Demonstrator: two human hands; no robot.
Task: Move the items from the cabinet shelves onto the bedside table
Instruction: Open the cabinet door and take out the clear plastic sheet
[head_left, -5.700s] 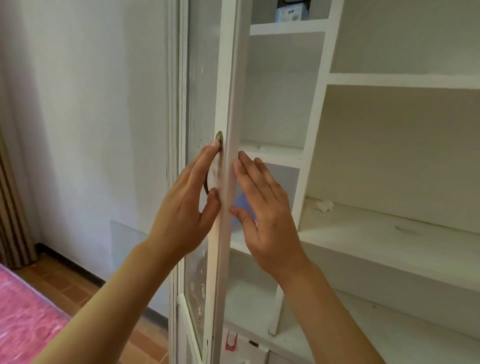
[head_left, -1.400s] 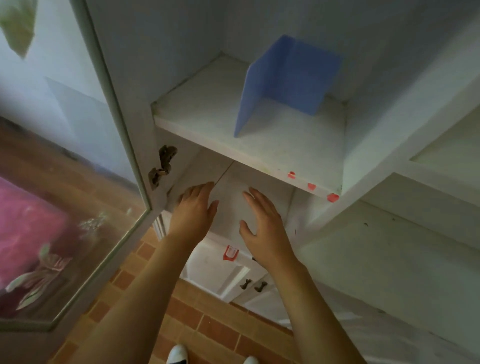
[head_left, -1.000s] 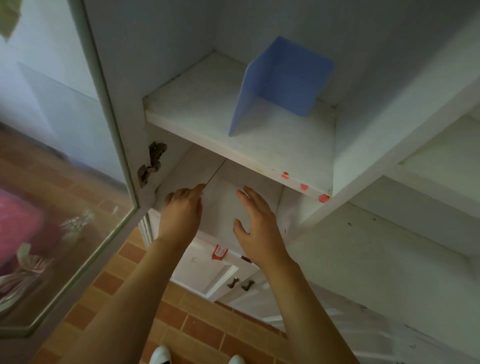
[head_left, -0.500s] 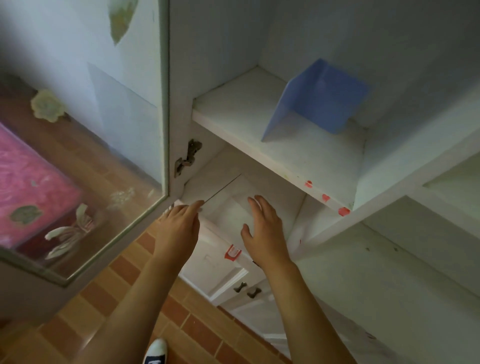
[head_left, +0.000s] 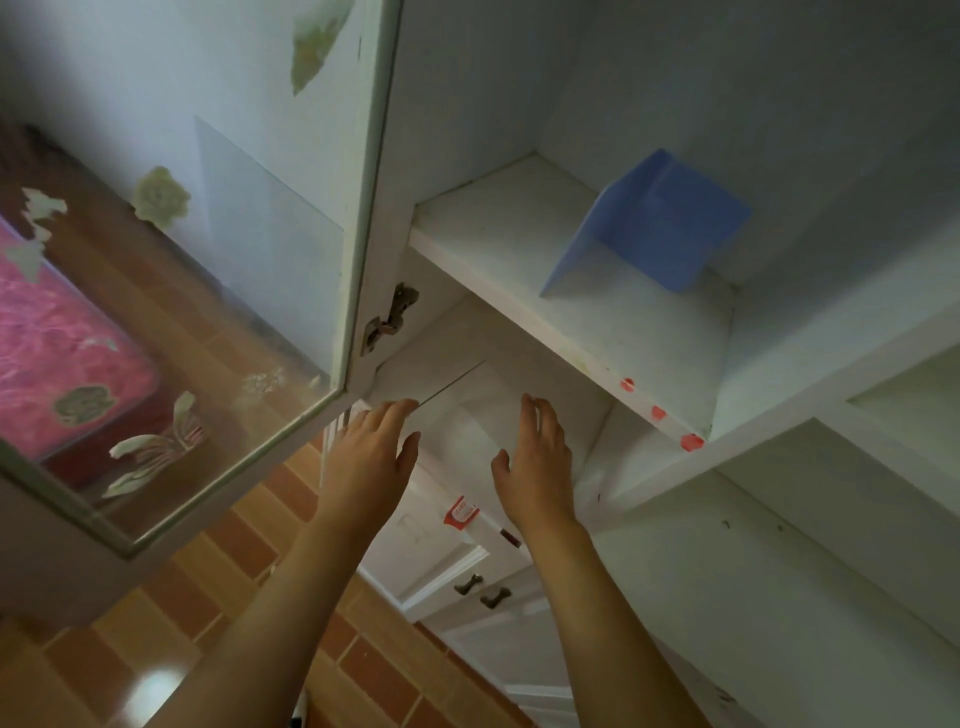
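left hand (head_left: 370, 457), right hand (head_left: 535, 462), both reaching forward, fingers (head_left: 529, 415) straight

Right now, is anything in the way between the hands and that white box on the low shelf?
Nothing visible. Both hands, left and right, reach straight to the white box. The glass door is swung open, left of them.

white cabinet (head_left: 519, 93), paint worn and scuffed, seen steeply from above. glass-panelled door (head_left: 249, 291) swung open at left on a tarnished metal hinge (head_left: 389, 317); glass carries faded floral decals. lower cupboard doors (head_left: 467, 571) white, with two small dark handles (head_left: 483, 590). floor (head_left: 156, 639) of orange-brown rectangular tiles with pale grout, one bright glare spot at lower left. pink patterned bedding (head_left: 57, 353) visible through the glass. wall (head_left: 130, 78) pale, bluish in the soft daylight. red marks (head_left: 658, 413) dot a shelf edge.
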